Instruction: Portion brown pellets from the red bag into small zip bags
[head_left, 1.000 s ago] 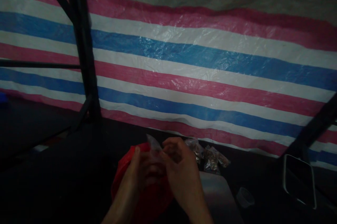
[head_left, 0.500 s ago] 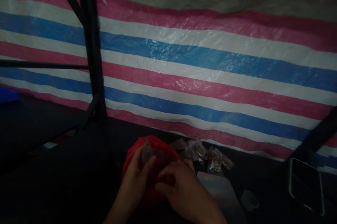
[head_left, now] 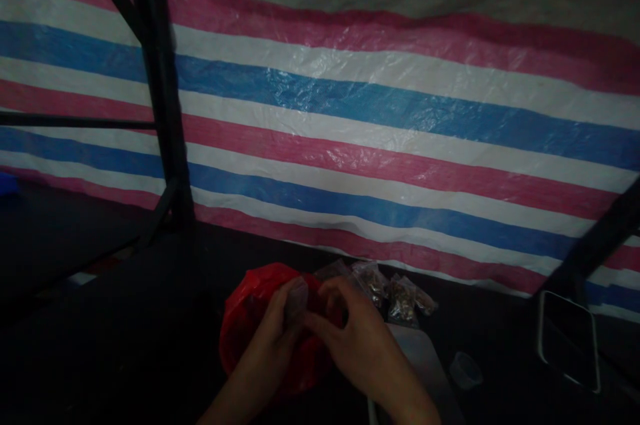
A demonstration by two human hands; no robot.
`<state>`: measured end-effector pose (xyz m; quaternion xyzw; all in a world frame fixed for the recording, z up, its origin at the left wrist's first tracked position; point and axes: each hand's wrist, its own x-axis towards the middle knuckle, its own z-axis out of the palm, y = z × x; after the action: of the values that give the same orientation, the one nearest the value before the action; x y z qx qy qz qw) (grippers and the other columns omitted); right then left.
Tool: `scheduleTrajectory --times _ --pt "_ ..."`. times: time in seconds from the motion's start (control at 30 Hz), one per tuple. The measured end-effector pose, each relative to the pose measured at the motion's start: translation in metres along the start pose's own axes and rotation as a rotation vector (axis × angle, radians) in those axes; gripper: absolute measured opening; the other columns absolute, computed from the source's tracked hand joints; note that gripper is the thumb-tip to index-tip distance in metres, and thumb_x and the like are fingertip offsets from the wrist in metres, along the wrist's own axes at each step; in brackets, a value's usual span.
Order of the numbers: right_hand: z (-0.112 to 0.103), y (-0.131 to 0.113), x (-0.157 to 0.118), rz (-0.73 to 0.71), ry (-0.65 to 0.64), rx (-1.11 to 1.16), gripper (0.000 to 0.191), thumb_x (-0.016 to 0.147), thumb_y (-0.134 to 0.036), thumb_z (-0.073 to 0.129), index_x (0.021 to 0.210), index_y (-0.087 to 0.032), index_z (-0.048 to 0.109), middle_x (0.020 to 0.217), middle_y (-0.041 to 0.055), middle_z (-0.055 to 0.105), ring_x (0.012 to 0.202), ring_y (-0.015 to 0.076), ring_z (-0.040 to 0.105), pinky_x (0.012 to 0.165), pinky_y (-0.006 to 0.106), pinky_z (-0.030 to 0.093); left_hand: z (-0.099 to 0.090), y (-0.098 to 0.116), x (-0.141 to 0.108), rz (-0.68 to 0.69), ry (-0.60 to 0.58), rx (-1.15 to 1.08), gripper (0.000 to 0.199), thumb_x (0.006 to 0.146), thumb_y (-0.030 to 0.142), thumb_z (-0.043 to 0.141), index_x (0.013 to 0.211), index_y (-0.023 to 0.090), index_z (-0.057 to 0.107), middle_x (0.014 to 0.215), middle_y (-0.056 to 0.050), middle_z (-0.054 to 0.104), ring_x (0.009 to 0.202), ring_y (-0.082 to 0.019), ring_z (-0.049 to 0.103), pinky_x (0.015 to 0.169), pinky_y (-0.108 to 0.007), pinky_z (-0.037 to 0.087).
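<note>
My left hand (head_left: 273, 332) is closed around a small clear plastic bag (head_left: 297, 298), held upright over a red plastic bag (head_left: 245, 298). The red bag stands with its mouth spread on the dark table, and its contents are too dark to make out. Close beside the small bag is my right hand (head_left: 353, 328), its thumb and fingers curled toward the bag's edge; whatever they pinch is hidden. Just behind the right hand lie several filled clear zip bags (head_left: 403, 298) holding brownish pieces.
A flat grey device like a scale (head_left: 425, 358) lies partly under my right forearm. To its right are a small clear plastic cup (head_left: 466, 370) and a phone (head_left: 569, 340). A black metal post (head_left: 163, 92) rises at left, before a striped plastic sheet (head_left: 375, 138).
My right hand has come up out of the red bag's mouth to the small bag. The left hand has shifted slightly right with the small bag. The view has turned slightly right.
</note>
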<state>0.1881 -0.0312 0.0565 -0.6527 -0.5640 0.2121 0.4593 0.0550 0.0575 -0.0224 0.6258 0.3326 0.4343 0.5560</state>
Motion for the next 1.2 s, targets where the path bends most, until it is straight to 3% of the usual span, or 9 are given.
scheduleTrajectory --times 0.1,0.27,0.5,0.7,0.83,0.93,1.03,1.1,1.2 --pt "0.008 0.000 0.006 -0.031 0.009 -0.005 0.050 0.079 -0.013 0.082 0.126 -0.030 0.072 0.120 0.0014 0.075 0.108 0.0249 0.068 0.096 0.035 0.049 0.002 -0.006 0.003 0.116 -0.005 0.071 0.052 0.092 0.039 0.060 0.142 0.023 0.058 0.150 -0.016 0.063 0.145 -0.034 0.057 0.125 -0.054 0.041" --pt "0.019 -0.002 0.016 0.011 0.022 -0.010 0.038 0.086 -0.006 0.071 0.118 -0.027 0.076 0.103 0.0019 0.077 0.095 0.0250 0.071 0.089 0.037 0.052 0.001 -0.007 0.005 0.125 -0.013 0.131 0.052 0.092 0.035 0.061 0.143 0.023 0.057 0.149 -0.018 0.062 0.146 -0.035 0.056 0.125 -0.059 0.039" --pt "0.021 -0.003 0.019 -0.111 0.074 -0.005 0.032 0.090 -0.001 0.063 0.105 -0.024 0.080 0.109 0.0031 0.078 0.105 0.0224 0.073 0.096 0.035 0.052 -0.004 -0.013 0.007 0.104 0.010 0.167 0.066 0.087 0.029 0.066 0.151 0.027 0.051 0.161 -0.014 0.056 0.152 -0.033 0.051 0.129 -0.055 0.034" --pt "0.024 -0.002 0.018 -0.106 0.118 0.030 0.028 0.093 -0.007 0.063 0.104 -0.025 0.081 0.106 0.0029 0.080 0.100 0.0213 0.075 0.092 0.032 0.054 -0.011 -0.002 0.008 0.033 0.001 0.226 0.057 0.090 0.036 0.066 0.145 0.025 0.059 0.154 -0.014 0.064 0.146 -0.033 0.057 0.126 -0.052 0.038" --pt "0.022 0.002 0.021 -0.096 0.175 -0.012 0.018 0.091 -0.013 0.066 0.093 -0.024 0.080 0.098 0.0039 0.081 0.093 0.0225 0.075 0.086 0.032 0.055 -0.009 -0.003 0.007 0.051 -0.001 0.292 0.059 0.090 0.037 0.066 0.148 0.027 0.057 0.158 -0.012 0.061 0.151 -0.034 0.051 0.129 -0.055 0.032" --pt "0.000 0.013 0.023 -0.065 0.328 -0.012 0.015 0.090 -0.026 0.066 0.095 -0.023 0.080 0.094 0.0058 0.082 0.087 0.0243 0.075 0.082 0.034 0.057 -0.007 -0.004 0.004 0.068 0.023 0.395 0.070 0.088 0.039 0.069 0.154 0.029 0.049 0.165 -0.011 0.053 0.155 -0.036 0.045 0.129 -0.059 0.031" --pt "-0.048 0.033 0.018 0.119 0.593 -0.055 0.030 0.086 -0.043 0.065 0.099 -0.020 0.079 0.097 0.0095 0.083 0.089 0.0280 0.077 0.083 0.037 0.060 -0.007 0.004 -0.001 0.132 0.090 0.508 0.064 0.090 0.044 0.067 0.150 0.030 0.051 0.160 -0.011 0.056 0.149 -0.038 0.051 0.124 -0.061 0.037" --pt "-0.086 0.050 0.007 0.320 0.790 -0.182 0.040 0.086 -0.049 0.061 0.105 -0.019 0.078 0.105 0.0137 0.084 0.096 0.0315 0.078 0.085 0.039 0.059 -0.008 0.015 -0.005 0.238 0.189 0.577 0.048 0.095 0.047 0.060 0.140 0.029 0.060 0.149 -0.011 0.063 0.139 -0.037 0.058 0.121 -0.060 0.041" --pt "-0.132 0.076 -0.015 0.496 0.923 -0.299 0.045 0.084 -0.044 0.055 0.110 -0.013 0.076 0.112 0.0249 0.080 0.104 0.0408 0.075 0.089 0.050 0.056 -0.015 0.034 -0.009 0.353 0.438 0.759 0.044 0.100 0.047 0.048 0.130 0.019 0.066 0.134 -0.018 0.066 0.133 -0.042 0.058 0.117 -0.064 0.042"
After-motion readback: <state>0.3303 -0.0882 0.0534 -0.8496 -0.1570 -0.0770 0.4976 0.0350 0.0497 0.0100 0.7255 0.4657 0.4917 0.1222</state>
